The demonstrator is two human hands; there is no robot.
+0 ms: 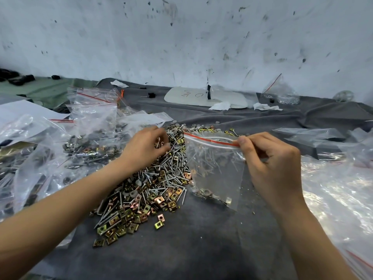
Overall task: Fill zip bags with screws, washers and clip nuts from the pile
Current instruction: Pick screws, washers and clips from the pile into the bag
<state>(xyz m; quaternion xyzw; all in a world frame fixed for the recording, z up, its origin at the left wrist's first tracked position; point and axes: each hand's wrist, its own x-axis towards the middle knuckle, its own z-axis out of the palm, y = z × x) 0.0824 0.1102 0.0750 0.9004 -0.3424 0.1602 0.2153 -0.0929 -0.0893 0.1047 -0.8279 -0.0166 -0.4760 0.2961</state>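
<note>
Left hand (146,147) hovers over the far side of the pile (149,190), fingers curled in and pinching a few small parts (159,140); which kind of part cannot be told. Right hand (272,158) is to the right of the pile, thumb and forefinger pinching the top right corner of a clear zip bag (214,170) at its red stripe, the other fingers loosely curled.

The bag hangs from that pinch with its long axis running top to bottom, slightly slanted, so that its bottom end sits nearer the person and a little to the right. Its mouth points up and gapes slightly. At the bottom of the bag lie a few washers, clip nuts and screws. The bag is just beside the right edge of the pile.

The pile is a long heap of silver screws, grey washers and brass-coloured clip nuts, lying on the grey cloth-covered table (191,249) between the two forearms.

To the left stand several filled bags (92,126) holding the same hardware. To the right lies a heap of empty bags (335,190). At the back a white tray (203,97) lies near a stained wall (181,37).
</note>
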